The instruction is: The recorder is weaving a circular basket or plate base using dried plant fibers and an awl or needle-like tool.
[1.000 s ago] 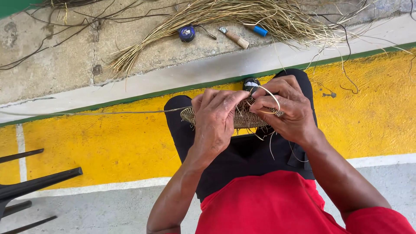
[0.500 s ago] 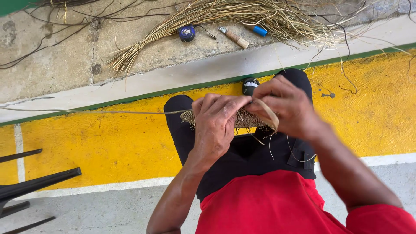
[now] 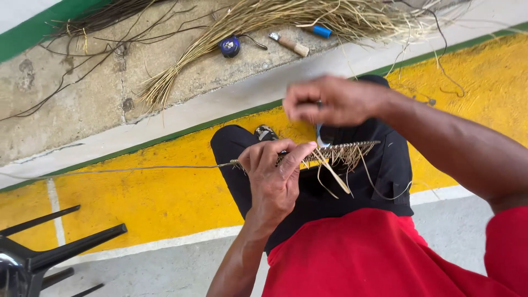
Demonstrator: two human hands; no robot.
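Note:
My left hand (image 3: pixel 272 177) grips a narrow woven strip of straw (image 3: pixel 335 154) held level over my lap, with loose ends hanging below it. A long thin strand (image 3: pixel 143 168) runs from the strip out to the left. My right hand (image 3: pixel 335 100) is raised above the strip, fingers pinched together on a fine strand that leads down to the weave; the hand is blurred. I sit in black trousers (image 3: pixel 379 165) and a red shirt (image 3: pixel 385 253).
A bundle of dry straw (image 3: pixel 264 22) lies on the concrete ledge, with a blue tape measure (image 3: pixel 230 46), a wooden-handled knife (image 3: pixel 290 44) and a blue lighter (image 3: pixel 319 30). Dark twigs (image 3: pixel 82 49) lie left. Black stool legs (image 3: pixel 44 253) stand bottom left on the yellow-painted floor (image 3: pixel 137 214).
My right hand has lifted off the woven strip and moved up, pulling a strand. The left hand keeps its grip and the strip now shows uncovered on the right.

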